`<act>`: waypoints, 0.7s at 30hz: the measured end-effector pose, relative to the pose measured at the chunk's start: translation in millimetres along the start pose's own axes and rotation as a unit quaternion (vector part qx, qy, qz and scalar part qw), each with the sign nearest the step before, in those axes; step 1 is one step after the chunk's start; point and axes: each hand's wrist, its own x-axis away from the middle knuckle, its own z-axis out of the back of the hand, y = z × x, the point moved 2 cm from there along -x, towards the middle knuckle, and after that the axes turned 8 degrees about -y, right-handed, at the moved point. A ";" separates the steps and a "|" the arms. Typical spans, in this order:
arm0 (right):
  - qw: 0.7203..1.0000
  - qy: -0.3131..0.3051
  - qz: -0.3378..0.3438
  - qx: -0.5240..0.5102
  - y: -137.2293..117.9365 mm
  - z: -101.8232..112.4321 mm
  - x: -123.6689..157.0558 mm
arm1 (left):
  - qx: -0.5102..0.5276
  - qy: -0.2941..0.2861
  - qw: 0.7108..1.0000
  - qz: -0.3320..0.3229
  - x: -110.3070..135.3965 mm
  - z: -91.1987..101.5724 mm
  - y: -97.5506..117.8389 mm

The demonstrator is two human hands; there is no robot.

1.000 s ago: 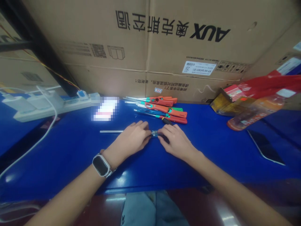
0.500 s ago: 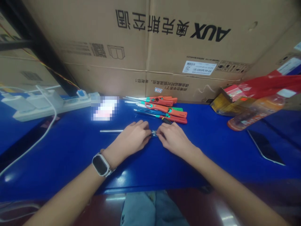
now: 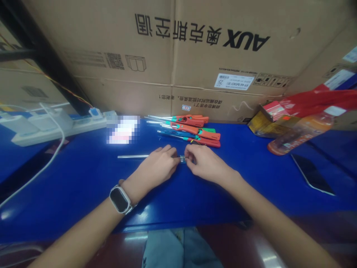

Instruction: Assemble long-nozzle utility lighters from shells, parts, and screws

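My left hand [image 3: 163, 162], with a watch on its wrist, is closed over a long-nosed lighter whose thin metal tube [image 3: 132, 157] sticks out to the left. Between the hands a small bluish, shiny section of the lighter [image 3: 182, 159] shows; the rest of its body is covered by fingers. My right hand [image 3: 205, 160] pinches at the right end of that section, thumb and fingers bent together. Just behind the right hand, a black and yellow handle [image 3: 196, 142] is partly hidden. Several red and orange long-nosed lighters [image 3: 189, 128] lie in a pile beyond both hands.
A large cardboard box [image 3: 195, 56] stands along the back of the blue table [image 3: 83, 186]. To the right are an orange drink bottle [image 3: 304, 134], a yellow box [image 3: 259, 121] and a phone [image 3: 312, 173]. At left lies a power strip [image 3: 61, 130] with plugs and cables.
My right hand has shifted slightly at the lighter, its fingers now covering more of the black and yellow handle. The left hand keeps its hold, and the view has moved a little.
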 end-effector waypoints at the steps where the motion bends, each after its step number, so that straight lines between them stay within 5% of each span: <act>1: 0.999 0.008 0.022 0.026 -1.0 -1.0 3.1 | 0.002 0.002 1.000 0.000 -0.2 -0.5 0.1; 9: 0.983 0.012 0.077 0.167 -0.6 -16.6 24.4 | 0.039 0.027 0.999 0.020 0.2 0.7 -0.4; 21: 0.989 0.019 0.060 0.132 -5.0 -16.8 26.8 | 0.043 0.033 0.998 0.015 0.1 0.8 -1.2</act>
